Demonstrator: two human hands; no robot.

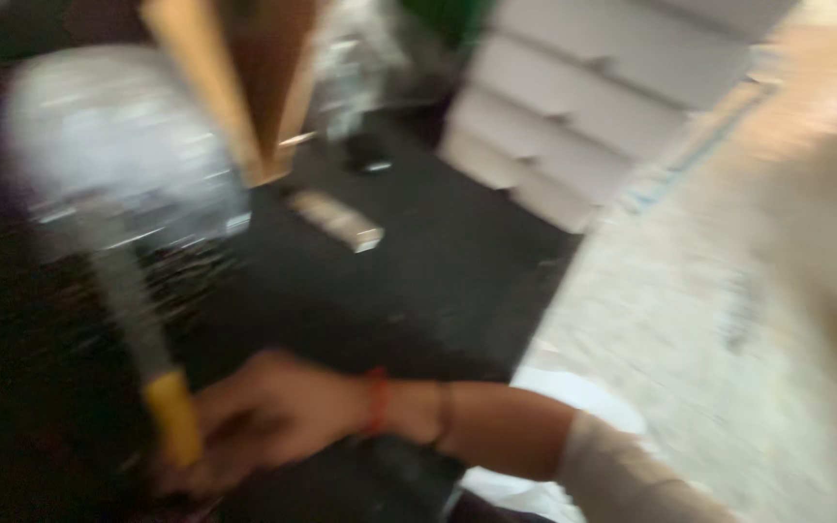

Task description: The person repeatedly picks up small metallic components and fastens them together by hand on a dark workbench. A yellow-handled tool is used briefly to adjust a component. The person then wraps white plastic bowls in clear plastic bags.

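Pretty blurry shot. One hand (263, 416), coming in from the right with a red band on the wrist, is wrapped around a yellow-ended handle (172, 416). Can't tell which hand it is. A clear plastic bag (118, 145) sits above on the black mat (418, 281); stacked white boxes (583, 107) are behind.

Heavily motion-smeared throughout. Silvery crinkled bundle on a yellow-tipped grey stem (128, 184) at ten o'clock: material unreadable. Right hand (263, 416) at seven o'clock, fingers melting into dark blur, grip unclear. Small pale flat object (336, 221) on the black mat (418, 281), unidentifiable.
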